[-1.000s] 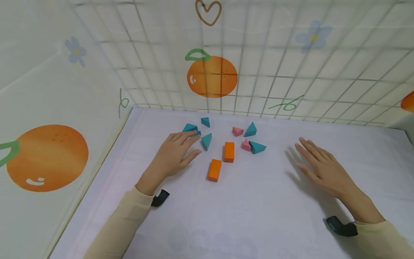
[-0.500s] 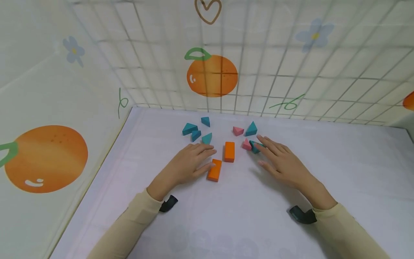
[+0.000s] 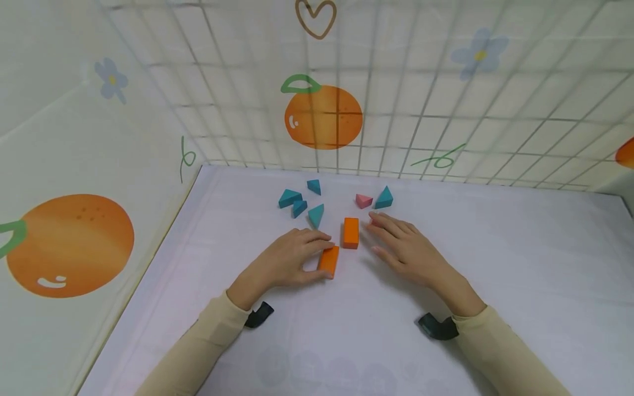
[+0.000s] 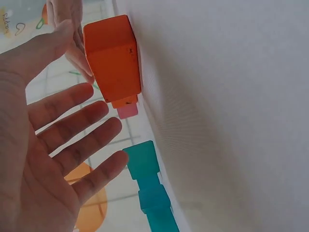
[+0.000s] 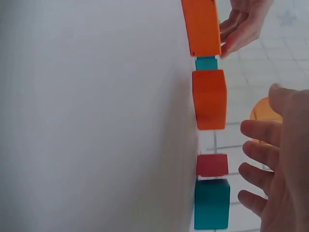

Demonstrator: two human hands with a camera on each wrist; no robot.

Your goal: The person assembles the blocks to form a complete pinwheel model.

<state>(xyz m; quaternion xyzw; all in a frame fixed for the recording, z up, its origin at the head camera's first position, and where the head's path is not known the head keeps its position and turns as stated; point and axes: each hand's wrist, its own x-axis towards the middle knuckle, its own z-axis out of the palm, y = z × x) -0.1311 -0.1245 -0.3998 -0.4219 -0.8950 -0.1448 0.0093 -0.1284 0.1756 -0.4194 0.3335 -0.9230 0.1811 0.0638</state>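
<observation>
My left hand [image 3: 284, 258] hovers over the nearer orange block [image 3: 329, 262], thumb and fingertips overlapping its edges. In the left wrist view its fingers are spread beside that orange block [image 4: 113, 58], with nothing in the grasp. Just right of the other orange block [image 3: 351, 232] is my right hand [image 3: 416, 256], fingers extended and holding nothing; it covers most of a pink piece and hides a teal one in the head view. The right wrist view shows a gap between the fingers and the upright-edged orange block [image 5: 209, 99], red-pink piece [image 5: 212, 165] and teal piece [image 5: 212, 204].
Several teal wedges [image 3: 289, 198] lie at the back left of the white table [image 3: 346, 335]. A pink wedge [image 3: 364, 201] and a teal wedge [image 3: 384, 198] are behind the right hand. A patterned curtain [image 3: 238, 110] borders the table.
My right hand has moved a long way left to the pieces at the centre. My left hand has moved right and nearer, from the teal wedges to the nearer orange block.
</observation>
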